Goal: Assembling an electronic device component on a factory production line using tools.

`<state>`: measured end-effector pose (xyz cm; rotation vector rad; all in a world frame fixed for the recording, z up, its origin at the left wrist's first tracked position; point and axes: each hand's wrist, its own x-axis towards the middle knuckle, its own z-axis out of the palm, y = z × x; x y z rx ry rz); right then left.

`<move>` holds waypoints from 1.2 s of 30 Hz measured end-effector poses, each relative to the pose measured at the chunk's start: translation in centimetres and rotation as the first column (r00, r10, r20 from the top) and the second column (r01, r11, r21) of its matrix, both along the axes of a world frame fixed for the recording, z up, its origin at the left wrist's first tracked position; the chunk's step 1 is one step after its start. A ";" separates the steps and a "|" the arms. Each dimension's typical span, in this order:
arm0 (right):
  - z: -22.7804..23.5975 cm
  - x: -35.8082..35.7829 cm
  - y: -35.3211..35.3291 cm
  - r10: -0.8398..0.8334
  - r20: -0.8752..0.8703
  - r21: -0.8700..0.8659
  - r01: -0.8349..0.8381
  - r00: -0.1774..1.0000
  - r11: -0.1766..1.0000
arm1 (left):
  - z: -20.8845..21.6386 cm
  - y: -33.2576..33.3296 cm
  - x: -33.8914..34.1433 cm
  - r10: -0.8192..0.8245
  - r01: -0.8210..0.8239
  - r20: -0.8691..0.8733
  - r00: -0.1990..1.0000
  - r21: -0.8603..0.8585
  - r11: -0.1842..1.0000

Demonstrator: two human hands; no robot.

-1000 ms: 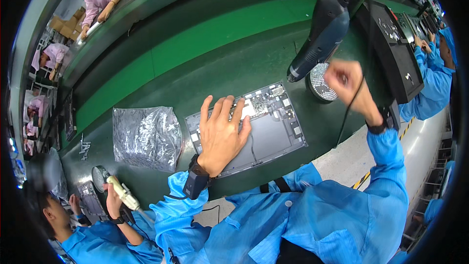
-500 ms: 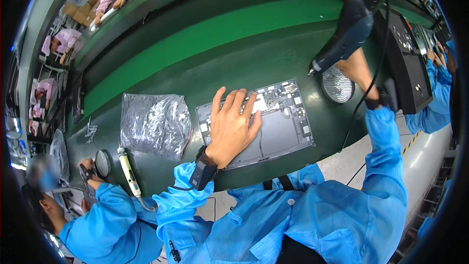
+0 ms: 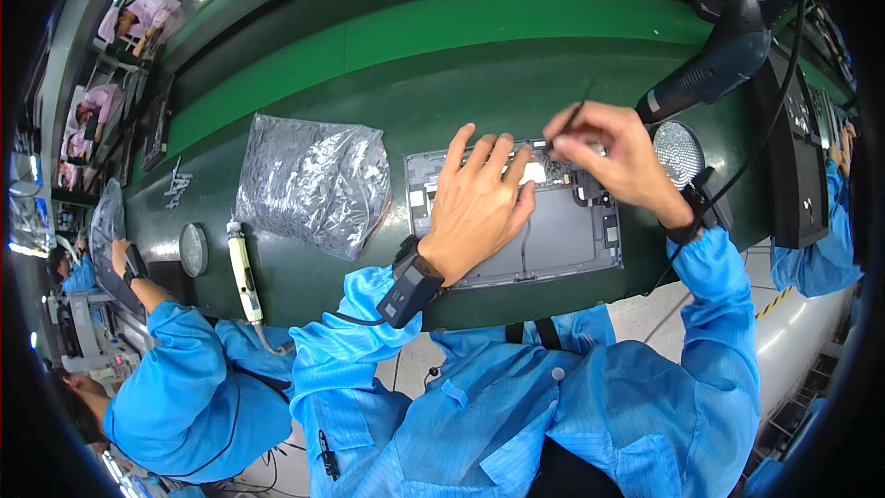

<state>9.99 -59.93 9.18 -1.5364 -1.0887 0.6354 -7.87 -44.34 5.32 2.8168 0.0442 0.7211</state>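
Note:
An opened laptop base (image 3: 567, 240), grey with exposed circuit boards along its far side, lies on the green bench in front of me. My left hand (image 3: 479, 207) rests flat over its left part, fingers spread. Above the far right part of the boards is my right hand (image 3: 622, 152), its fingers pinched around a thin dark stick-like tool (image 3: 573, 117) whose exact kind I cannot make out. Just beyond that hand, a dark power screwdriver (image 3: 714, 65) hangs tilted, untouched. Partly behind my right wrist sits a round dish (image 3: 678, 149) of small shiny pieces.
A silvery plastic bag (image 3: 313, 184) lies left of the laptop base. Further left are a pale corded cylindrical tool (image 3: 242, 277) and a round dish (image 3: 193, 249). A black tray (image 3: 797, 175) stands at the right, near a hanging black cable. A co-worker in blue (image 3: 189, 397) sits at left.
My right hand has moved left from beside the screwdriver and dish to over the laptop base. The screwdriver has swung up and right. The whole view has shifted somewhat; my left hand stays on the base.

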 end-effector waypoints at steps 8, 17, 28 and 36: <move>-1.9 0.6 2.4 -0.063 0.307 0.013 0.062 0.950 0.998 | -0.1 -0.1 0.0 0.011 -0.011 0.007 1.000 -0.002 1.000; -1.0 0.6 2.7 0.012 0.372 -0.044 0.005 0.928 0.999 | -0.3 -0.1 0.1 0.010 -0.009 0.027 1.000 -0.014 1.000; -1.2 0.7 2.7 0.035 0.419 -0.060 -0.011 0.907 0.998 | -0.4 -0.1 0.0 0.010 -0.009 0.035 0.999 -0.035 0.999; -1.1 0.3 2.7 0.031 0.460 -0.064 -0.002 0.887 0.998 | -0.6 0.0 0.0 0.012 -0.011 0.024 1.000 -0.038 0.999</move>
